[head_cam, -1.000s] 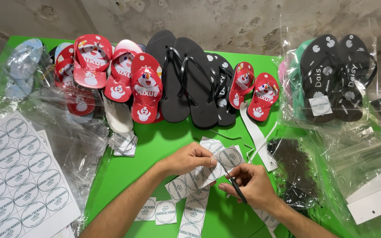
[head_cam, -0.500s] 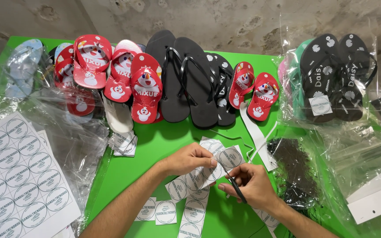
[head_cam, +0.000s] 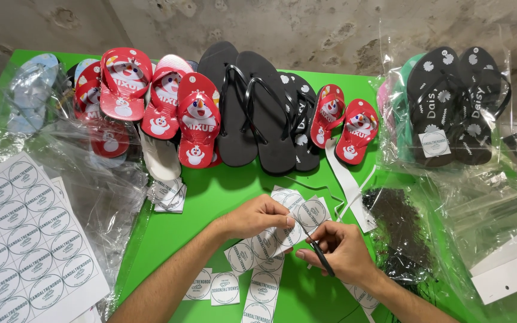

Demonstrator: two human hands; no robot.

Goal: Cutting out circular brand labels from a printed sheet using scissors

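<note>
My left hand (head_cam: 257, 216) pinches a white strip of round printed stickers (head_cam: 273, 238) over the green table (head_cam: 210, 191). My right hand (head_cam: 337, 251) is closed around a thin black tool (head_cam: 320, 257), its tip right beside the strip. More cut sticker squares (head_cam: 225, 288) lie on the table under and in front of both hands.
Red cartoon flip-flops (head_cam: 195, 119) and black flip-flops (head_cam: 258, 107) line the far side. A bagged black pair (head_cam: 450, 101) sits far right. A sticker sheet (head_cam: 22, 239) lies left, beside clear plastic bags (head_cam: 97, 179). A bag of small black pieces (head_cam: 399, 224) lies right.
</note>
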